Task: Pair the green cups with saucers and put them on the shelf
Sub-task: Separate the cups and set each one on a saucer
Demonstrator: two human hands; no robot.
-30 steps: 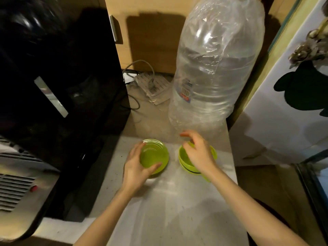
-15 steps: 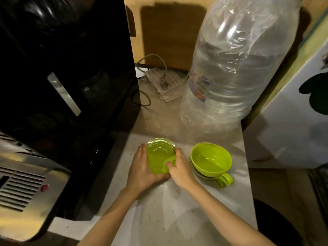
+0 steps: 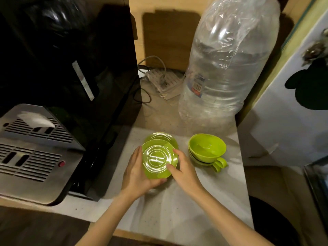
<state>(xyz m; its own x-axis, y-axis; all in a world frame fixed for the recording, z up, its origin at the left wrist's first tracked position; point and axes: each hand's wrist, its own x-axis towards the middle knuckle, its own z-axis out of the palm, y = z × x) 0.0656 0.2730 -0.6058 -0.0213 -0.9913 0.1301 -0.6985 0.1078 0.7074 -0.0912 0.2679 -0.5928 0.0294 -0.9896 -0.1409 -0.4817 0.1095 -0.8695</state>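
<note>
the upper green saucer (image 3: 158, 159) sits tilted between both hands, lifted off a second saucer (image 3: 162, 137) that lies on the pale surface (image 3: 177, 210) just beyond it. the left hand (image 3: 137, 173) cups its left and near rim, fingers curled under; the right hand (image 3: 186, 173) pinches the right rim with thumb on top. it looks like glossy, stiff plastic: light, likely slippery, best held by the rim. to the right, close by, the stacked green cups (image 3: 206, 148) rest with handles pointing near-right. farther off stands a large clear water bottle (image 3: 229, 68); a black appliance (image 3: 62, 68) fills the left.
</note>
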